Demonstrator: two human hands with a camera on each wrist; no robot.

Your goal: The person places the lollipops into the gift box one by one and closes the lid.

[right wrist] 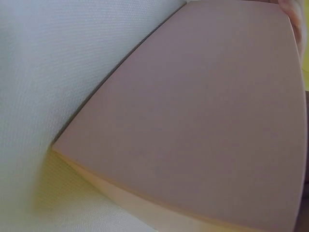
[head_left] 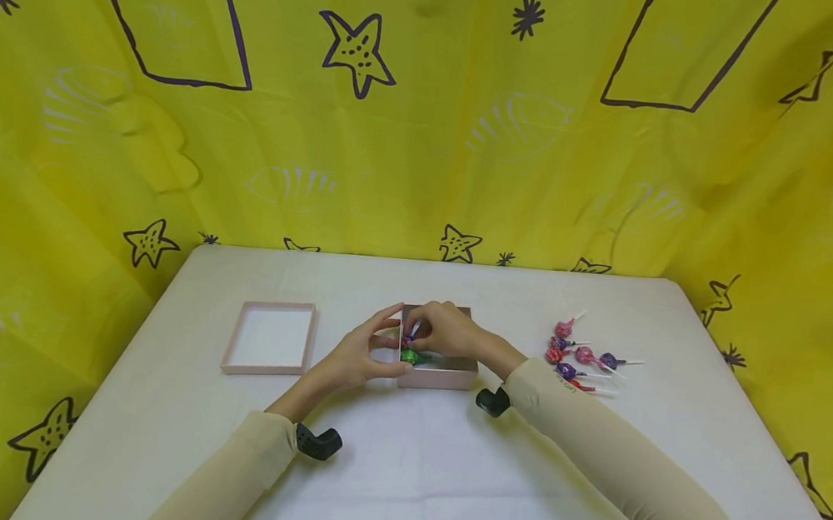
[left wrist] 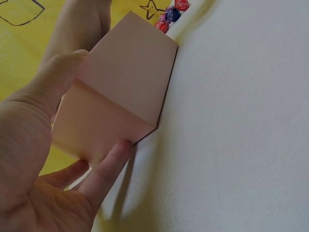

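L hand (head_left: 358, 353) is bracing the pink box (head_left: 443, 373) at mid-bench w/ thumb + fingers on its left wall, R hand (head_left: 443, 330) is curling over the box's left part, seemingly pinching a lollipop (head_left: 409, 356) inside, loose lollipops (head_left: 580, 358) lying right, nearer R hand.

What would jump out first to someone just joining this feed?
Both hands meet at the pink box mid-table: the left hand holds its left side, the right hand reaches inside above a green-wrapped lollipop. Right of it lies a cluster of lollipops; left of it sits the box lid.
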